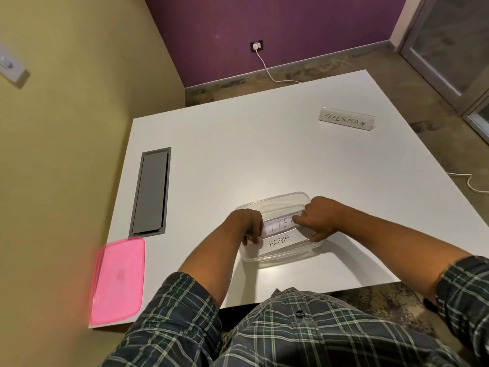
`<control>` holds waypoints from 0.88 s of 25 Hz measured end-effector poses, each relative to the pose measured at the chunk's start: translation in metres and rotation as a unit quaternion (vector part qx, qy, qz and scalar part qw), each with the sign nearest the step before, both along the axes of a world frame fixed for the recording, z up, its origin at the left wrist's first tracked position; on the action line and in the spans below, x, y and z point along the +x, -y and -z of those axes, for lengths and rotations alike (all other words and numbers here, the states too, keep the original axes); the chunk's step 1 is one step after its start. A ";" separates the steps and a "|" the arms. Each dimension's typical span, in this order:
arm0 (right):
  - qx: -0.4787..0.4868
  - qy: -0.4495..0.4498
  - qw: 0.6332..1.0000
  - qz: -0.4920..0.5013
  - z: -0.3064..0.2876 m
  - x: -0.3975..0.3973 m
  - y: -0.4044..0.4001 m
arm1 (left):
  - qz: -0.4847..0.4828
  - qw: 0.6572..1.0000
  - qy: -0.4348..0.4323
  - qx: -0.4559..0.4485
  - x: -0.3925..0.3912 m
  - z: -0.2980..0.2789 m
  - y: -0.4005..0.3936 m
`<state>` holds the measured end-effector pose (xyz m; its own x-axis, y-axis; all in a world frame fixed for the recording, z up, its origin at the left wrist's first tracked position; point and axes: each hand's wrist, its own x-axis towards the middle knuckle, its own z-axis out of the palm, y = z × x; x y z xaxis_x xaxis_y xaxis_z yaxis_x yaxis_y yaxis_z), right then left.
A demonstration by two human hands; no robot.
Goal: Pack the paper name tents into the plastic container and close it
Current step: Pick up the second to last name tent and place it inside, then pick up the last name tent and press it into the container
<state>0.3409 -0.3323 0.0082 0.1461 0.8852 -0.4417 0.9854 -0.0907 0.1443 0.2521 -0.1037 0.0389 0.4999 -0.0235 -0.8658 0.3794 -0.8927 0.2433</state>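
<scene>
At the far left, near the front corner of the white table point(238, 154), lies a translucent pink rectangular plastic lid point(117, 280), flat, its long axis running away from the person. Just beyond it a grey rectangular cable hatch point(150, 192) is set into the tabletop.

Toward the middle, close to the person's edge, sits the clear rectangular plastic container point(280, 256), open on top, its long axis running left to right, slightly tilted up at the right. The left hand point(248, 226) reaches into its left end, fingers curled and pinching the left end of a white paper name tent point(277, 225) on which only the letters "TTE" show. The right hand point(316, 218) pinches the right end of the same tent, fingers curled, thumb down by the container's near rim. This tent lies along the container's length. In front of it, inside the container, a second white paper tent marked "ALPHA" point(280, 240) lies parallel.

At the far right, well apart, a white paper tent reading "SUPERMAN" point(346, 119) stands on the table, lettering facing the person.
</scene>
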 end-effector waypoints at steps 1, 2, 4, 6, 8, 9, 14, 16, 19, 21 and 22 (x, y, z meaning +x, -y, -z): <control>-0.010 0.005 1.000 0.002 0.005 -0.003 -0.003 | 0.039 0.998 0.031 0.037 -0.002 0.003 0.003; -0.018 0.008 1.000 0.008 0.009 -0.006 -0.005 | 0.087 0.991 0.061 0.075 -0.005 0.006 0.007; -0.022 0.010 1.000 0.020 0.014 -0.010 -0.009 | 0.149 0.977 0.092 0.123 -0.009 0.010 0.012; -0.019 0.010 1.000 0.022 0.018 -0.012 -0.012 | 0.170 0.971 0.098 0.137 -0.009 0.015 0.013; -0.020 0.011 1.000 0.020 0.021 -0.012 -0.015 | 0.178 0.967 0.104 0.146 -0.007 0.017 0.014; -0.022 0.010 0.999 0.021 0.022 -0.012 -0.017 | 0.186 0.965 0.106 0.153 -0.005 0.018 0.015; -0.038 0.000 0.999 0.036 0.020 -0.015 -0.019 | 0.207 0.961 0.073 0.171 0.003 0.021 0.021; -0.032 -0.005 0.998 0.044 0.019 -0.014 -0.018 | 0.205 0.964 0.042 0.165 0.010 0.018 0.022; 0.006 -0.029 0.998 0.056 0.017 -0.007 -0.012 | 0.184 0.972 -0.072 0.125 0.030 0.011 0.024; 0.078 -0.043 0.993 0.081 0.013 -0.001 -0.008 | 0.118 0.980 -0.144 0.067 0.051 0.000 0.021; 0.122 -0.044 0.986 0.106 0.010 0.004 -0.006 | 0.093 0.982 -0.161 0.039 0.063 -0.007 0.019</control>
<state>0.3445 -0.3266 -0.0022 0.3099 0.9201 -0.2393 0.9482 -0.3176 0.0071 0.3150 -0.1225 0.0459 0.1940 -0.0154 -0.9809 0.2549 -0.9648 0.0656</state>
